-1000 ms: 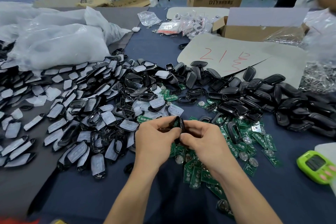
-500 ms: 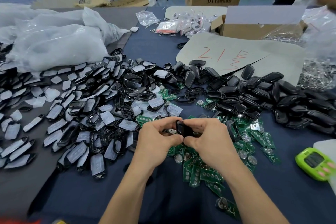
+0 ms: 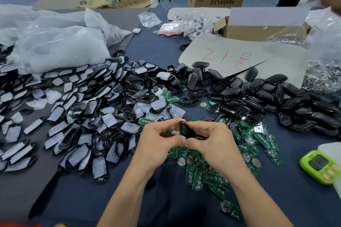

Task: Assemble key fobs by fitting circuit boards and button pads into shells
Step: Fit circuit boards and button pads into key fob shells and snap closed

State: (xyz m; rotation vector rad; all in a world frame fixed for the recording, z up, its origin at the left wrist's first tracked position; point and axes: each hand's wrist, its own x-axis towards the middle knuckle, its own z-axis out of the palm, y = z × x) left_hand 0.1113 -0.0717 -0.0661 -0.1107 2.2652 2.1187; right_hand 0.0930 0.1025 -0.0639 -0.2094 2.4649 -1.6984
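Note:
Both hands meet over the blue cloth, squeezing one black key fob shell (image 3: 185, 129) between them. My left hand (image 3: 158, 143) grips its left side with curled fingers, and my right hand (image 3: 212, 142) pinches its right side, thumbs touching below it. Green circuit boards (image 3: 206, 173) with round coin cells lie scattered under and right of the hands. Translucent white button pads (image 3: 129, 127) and open black shell frames (image 3: 96, 121) are heaped to the left. Closed black shells (image 3: 276, 101) pile up at the right.
A green timer (image 3: 320, 167) sits at the right edge. Grey card marked in red (image 3: 230, 57) lies behind the shells, with a cardboard box (image 3: 258, 31) and bagged parts (image 3: 171, 27) beyond. White plastic bags (image 3: 55, 42) fill the far left.
The shell has turned between my hands, from lying flatter half a second ago to standing more on edge now. Both hands stay pressed together in the same spot.

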